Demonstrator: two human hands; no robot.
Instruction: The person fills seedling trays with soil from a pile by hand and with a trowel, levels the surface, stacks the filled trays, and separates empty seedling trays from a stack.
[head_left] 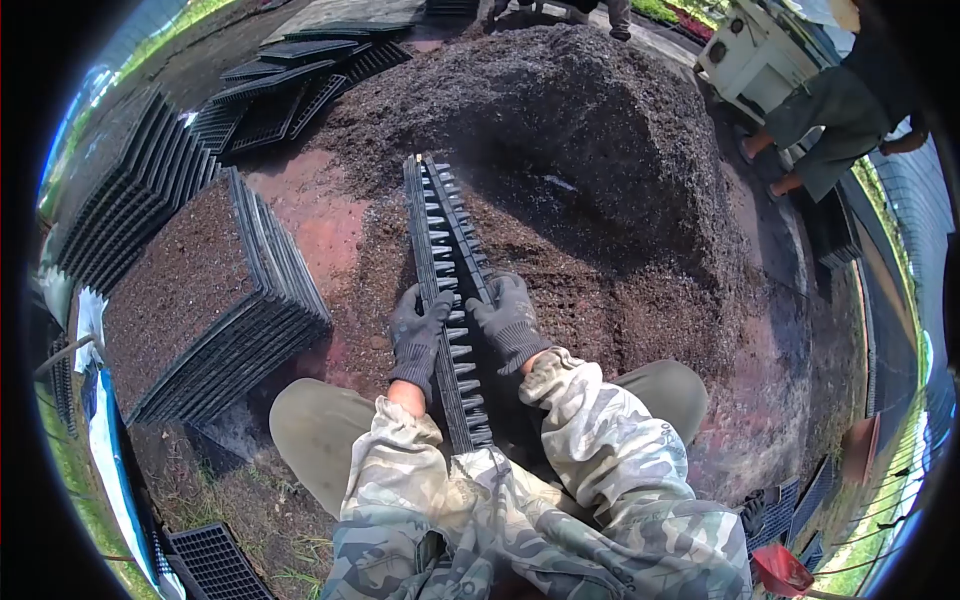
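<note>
Black plastic cell trays (433, 250) stand on edge between my knees, their rows of cells seen from the side. My left hand (418, 335), in a dark glove, grips the left side of the trays. My right hand (510, 325), also gloved, pinches the edge of a tray (460, 225) on the right, which is splayed apart from the others at its near part. Dark loose soil (600, 310) lies around and beyond the trays.
A tall stack of soil-filled trays (285, 270) stands at the left, with more tray stacks (130, 200) behind it. A large soil mound (600, 130) rises ahead. Another person (840, 120) stands by a pale machine (755, 60) at upper right. A red scoop (780, 570) lies lower right.
</note>
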